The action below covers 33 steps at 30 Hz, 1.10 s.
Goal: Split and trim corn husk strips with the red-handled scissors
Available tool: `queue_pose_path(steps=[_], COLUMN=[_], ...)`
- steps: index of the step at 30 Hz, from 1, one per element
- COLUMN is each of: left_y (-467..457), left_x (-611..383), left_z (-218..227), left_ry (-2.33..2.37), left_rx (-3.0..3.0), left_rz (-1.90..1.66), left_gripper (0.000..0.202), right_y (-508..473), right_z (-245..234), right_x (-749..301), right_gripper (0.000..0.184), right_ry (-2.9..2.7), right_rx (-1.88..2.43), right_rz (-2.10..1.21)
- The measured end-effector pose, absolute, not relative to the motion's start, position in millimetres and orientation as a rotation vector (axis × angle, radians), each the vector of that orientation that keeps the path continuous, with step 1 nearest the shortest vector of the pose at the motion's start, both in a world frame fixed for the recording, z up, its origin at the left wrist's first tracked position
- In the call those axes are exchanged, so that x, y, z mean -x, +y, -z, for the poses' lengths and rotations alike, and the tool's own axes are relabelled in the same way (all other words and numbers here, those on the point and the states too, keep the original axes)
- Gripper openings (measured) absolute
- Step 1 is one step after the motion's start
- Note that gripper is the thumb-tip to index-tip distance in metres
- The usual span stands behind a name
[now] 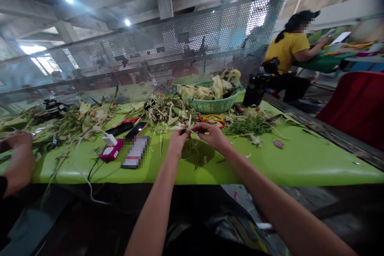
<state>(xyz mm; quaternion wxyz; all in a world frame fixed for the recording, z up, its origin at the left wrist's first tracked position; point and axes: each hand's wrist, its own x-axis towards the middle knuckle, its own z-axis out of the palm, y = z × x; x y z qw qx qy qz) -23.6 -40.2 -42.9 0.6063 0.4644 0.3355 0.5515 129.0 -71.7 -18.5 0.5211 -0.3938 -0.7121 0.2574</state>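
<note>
Head view: left hand (177, 141) and right hand (214, 136) in pinch grip on pale strips (189, 121).

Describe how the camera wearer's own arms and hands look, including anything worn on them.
The long, bare left forearm and long, bare right forearm show no sleeves. The ungloved left hand and ungloved right hand have no watch or bracelet visible at either wrist; whether rings are worn is unclear.

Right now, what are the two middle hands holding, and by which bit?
Pale plant strips, pinched by the left hand and right hand; exactly which part, I can't tell.
</note>
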Motion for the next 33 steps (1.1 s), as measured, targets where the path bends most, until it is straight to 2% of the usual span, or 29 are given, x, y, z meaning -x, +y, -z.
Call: queue_pose_path(steps=[5, 13, 27, 33], left_y=[-40, -40, -47, -48], left_x=[24, 23, 19, 20], left_z=[44, 44, 41, 38], left_ry=[0.789, 0.860, 0.851, 0.877], left_rx=[-1.128, -1.311, -1.465, -1.433], left_rz=[-1.260, -1.258, -1.160, -1.158], left_gripper=[0.035, 0.022, 0.022, 0.021], right_y=[-76, -76, -68, -65], right_z=[17, 20, 29, 30], right_x=[-129, -129, -129, -127], right_gripper=[0.022, 0.013, 0.013, 0.027], right_ry=[-1.840, -1.868, -1.579, -1.458], right_rx=[0.941, 0.998, 1.120, 1.126], right_rz=[-0.434, -0.173, -0.314, -0.434])
